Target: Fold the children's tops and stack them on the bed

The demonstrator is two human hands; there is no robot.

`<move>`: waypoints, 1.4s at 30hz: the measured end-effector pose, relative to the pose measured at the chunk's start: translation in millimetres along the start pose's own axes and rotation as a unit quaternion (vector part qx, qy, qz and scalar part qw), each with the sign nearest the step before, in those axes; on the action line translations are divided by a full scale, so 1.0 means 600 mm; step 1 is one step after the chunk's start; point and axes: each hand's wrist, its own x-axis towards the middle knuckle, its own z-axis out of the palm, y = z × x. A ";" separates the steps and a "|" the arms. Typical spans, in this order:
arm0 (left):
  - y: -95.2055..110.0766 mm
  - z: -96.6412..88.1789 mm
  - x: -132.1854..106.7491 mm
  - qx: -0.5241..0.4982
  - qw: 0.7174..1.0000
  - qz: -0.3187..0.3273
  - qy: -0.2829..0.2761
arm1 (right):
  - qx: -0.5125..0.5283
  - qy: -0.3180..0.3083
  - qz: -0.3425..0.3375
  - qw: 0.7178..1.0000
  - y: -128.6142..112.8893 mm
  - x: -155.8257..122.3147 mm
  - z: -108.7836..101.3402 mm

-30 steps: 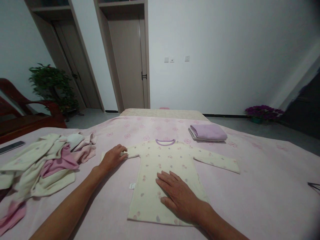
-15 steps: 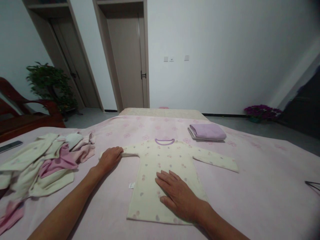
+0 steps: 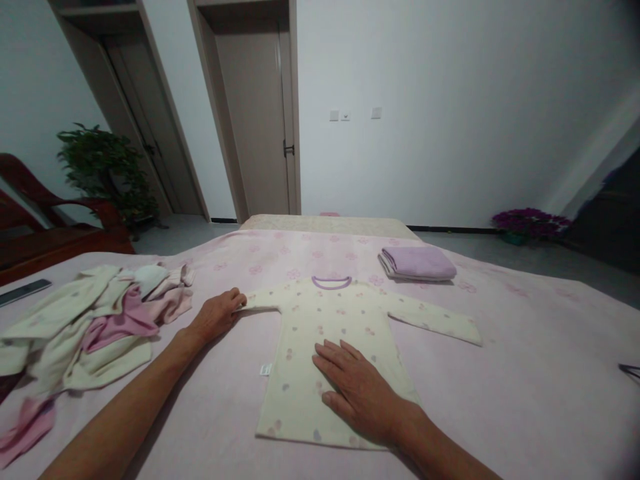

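Note:
A cream long-sleeved shirt (image 3: pixel 305 373) with small heart-like prints and a purple collar lies spread out on the pink bedsheet. Its neck points away from me. My left hand (image 3: pixel 217 315) is at the end of the left sleeve, fingers curled and closed on the fabric; the cuff is hidden under them. Flat on the shirt's lower front rests my right hand (image 3: pixel 357 387), fingers stretched out. It covers part of the body and the right lower edge. A small white label (image 3: pixel 265 370) sticks out from the left side seam.
To the left is a heap of cream and pink clothes (image 3: pixel 100 327), with a phone (image 3: pixel 25 292) beyond it. A folded purple cloth (image 3: pixel 419 263) sits at the far right of the shirt. A dark hanger-like object (image 3: pixel 630 370) shows at the right edge.
My left hand has slid slightly and its fingers have drawn in at the sleeve end; the cuff that stuck out beside it is now hidden. My right hand stays flat on the shirt.

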 end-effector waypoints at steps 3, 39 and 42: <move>-0.003 -0.003 0.001 0.043 0.999 -0.009 0.021 | -0.001 -0.001 0.003 1.000 -0.001 0.000 0.000; 0.062 -0.008 -0.008 -0.149 0.978 -0.141 0.047 | -0.004 -0.002 0.005 1.000 0.000 0.000 0.002; 0.077 0.023 0.019 -0.186 0.980 -0.053 0.048 | -0.002 -0.001 0.003 1.000 0.001 0.000 0.000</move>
